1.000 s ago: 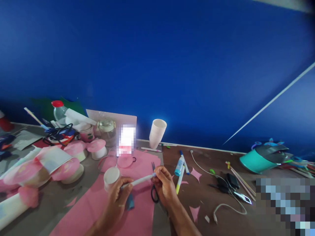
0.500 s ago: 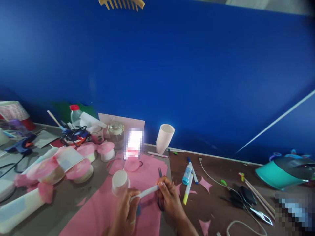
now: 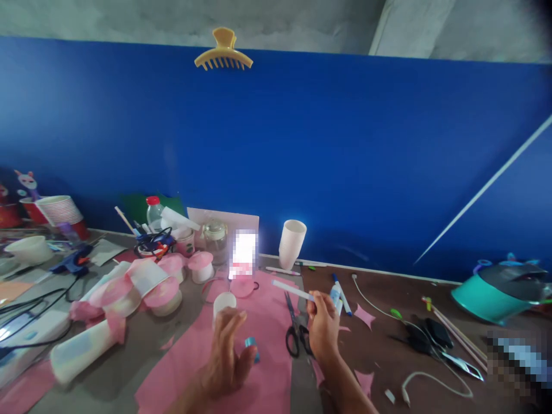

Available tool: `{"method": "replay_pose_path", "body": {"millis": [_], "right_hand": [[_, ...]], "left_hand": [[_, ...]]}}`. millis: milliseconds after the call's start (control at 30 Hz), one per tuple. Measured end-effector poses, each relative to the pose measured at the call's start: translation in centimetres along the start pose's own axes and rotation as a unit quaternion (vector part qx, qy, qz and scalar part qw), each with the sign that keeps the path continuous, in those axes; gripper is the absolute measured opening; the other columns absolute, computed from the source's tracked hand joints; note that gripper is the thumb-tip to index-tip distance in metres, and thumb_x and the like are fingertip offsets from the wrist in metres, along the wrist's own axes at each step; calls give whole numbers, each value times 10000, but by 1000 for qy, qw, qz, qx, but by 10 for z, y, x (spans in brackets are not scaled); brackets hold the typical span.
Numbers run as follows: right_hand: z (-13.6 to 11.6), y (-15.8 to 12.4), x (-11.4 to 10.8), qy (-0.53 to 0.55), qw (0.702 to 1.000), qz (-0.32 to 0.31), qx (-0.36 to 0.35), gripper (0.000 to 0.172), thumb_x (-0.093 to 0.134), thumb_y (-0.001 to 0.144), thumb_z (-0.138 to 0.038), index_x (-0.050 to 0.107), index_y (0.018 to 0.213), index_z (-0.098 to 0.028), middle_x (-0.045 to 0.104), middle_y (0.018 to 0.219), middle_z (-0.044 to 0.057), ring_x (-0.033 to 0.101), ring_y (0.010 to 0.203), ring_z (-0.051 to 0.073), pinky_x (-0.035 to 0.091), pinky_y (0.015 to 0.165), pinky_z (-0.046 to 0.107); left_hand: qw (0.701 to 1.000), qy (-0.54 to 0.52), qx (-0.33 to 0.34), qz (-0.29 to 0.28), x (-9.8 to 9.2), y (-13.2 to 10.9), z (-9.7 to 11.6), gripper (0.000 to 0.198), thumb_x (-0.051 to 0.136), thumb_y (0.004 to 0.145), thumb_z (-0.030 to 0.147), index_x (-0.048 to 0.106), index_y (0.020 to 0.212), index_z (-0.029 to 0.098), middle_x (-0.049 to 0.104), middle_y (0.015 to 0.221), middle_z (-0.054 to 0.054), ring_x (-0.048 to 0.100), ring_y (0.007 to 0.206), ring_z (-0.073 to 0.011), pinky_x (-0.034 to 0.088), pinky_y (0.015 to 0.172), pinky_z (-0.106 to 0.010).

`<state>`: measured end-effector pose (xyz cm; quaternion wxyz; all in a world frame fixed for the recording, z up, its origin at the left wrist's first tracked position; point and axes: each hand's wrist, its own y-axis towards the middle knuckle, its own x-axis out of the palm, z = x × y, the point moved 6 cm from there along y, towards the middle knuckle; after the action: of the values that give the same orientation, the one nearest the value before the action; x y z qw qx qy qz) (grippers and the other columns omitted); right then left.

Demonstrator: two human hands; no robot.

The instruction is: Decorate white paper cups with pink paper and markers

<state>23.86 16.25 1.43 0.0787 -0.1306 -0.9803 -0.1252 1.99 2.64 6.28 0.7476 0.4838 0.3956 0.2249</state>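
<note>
My right hand (image 3: 323, 325) is closed on one end of a narrow white strip (image 3: 290, 288), which looks like paper and points left over the pink sheet (image 3: 269, 374). Below the strip lies a pair of black-handled scissors (image 3: 292, 341), partly behind that hand. My left hand (image 3: 228, 351) is open above the sheet, thumb apart from the fingers, holding nothing. Just beyond its fingertips stands a small white cup (image 3: 225, 300), its lower part hidden by the hand. A small blue cap (image 3: 251, 344) shows beside the left thumb.
A tall white cup (image 3: 292, 244) stands against the blue partition (image 3: 345, 144). Pink-topped cups (image 3: 201, 265) and a glass jar (image 3: 214, 238) are at left. Markers (image 3: 342, 296), a white cable (image 3: 371, 310) and a teal container (image 3: 483, 302) lie to the right.
My left hand has let go of the strip and opened. My right hand has moved up and right with the strip, uncovering the scissors. The view has tilted upward.
</note>
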Motion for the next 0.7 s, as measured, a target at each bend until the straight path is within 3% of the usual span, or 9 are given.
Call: {"method": "replay_pose_path", "body": {"millis": [167,267,400,567,700], "right_hand": [[0,-1,1,-156,983,-6,-96,247,563,867,-425,655,792,-209,638,684,33,559,627,194,407,616,308],[-2,-4,8,-232,960,-38,-152,228,535,875,-346,689,796,-199,698,745,68,609,699,213,422,715,331],[-13,-12,18,-316,920,-87,-216,220,526,900,-232,737,842,-205,717,849,86,624,831,230,414,833,360],[-28,-31,31,-381,874,-117,-278,183,569,928,-215,752,914,-210,675,1147,133,562,1037,284,357,987,450],[-28,-50,48,-396,842,-177,-321,178,570,931,-179,743,957,-213,713,951,83,583,930,249,386,892,387]], "left_hand": [[989,17,-119,85,-11,16,-24,477,487,986,381,443,1419,186,523,1272,-165,545,1193,-335,525,973,-499],[982,15,-173,80,-10,25,-37,524,516,959,444,441,1403,177,470,1324,-172,484,1266,-353,433,1082,-543],[951,-15,-307,24,-11,33,-57,590,591,888,499,460,1368,182,443,1396,-174,383,1392,-389,320,1176,-595],[943,-21,-329,-47,-31,27,-73,622,645,865,432,408,1396,210,452,1467,-165,373,1448,-382,298,1207,-596],[935,-56,-329,-116,-29,-1,-94,715,652,885,420,310,1463,174,426,1528,-240,408,1450,-411,379,1163,-601]]}}
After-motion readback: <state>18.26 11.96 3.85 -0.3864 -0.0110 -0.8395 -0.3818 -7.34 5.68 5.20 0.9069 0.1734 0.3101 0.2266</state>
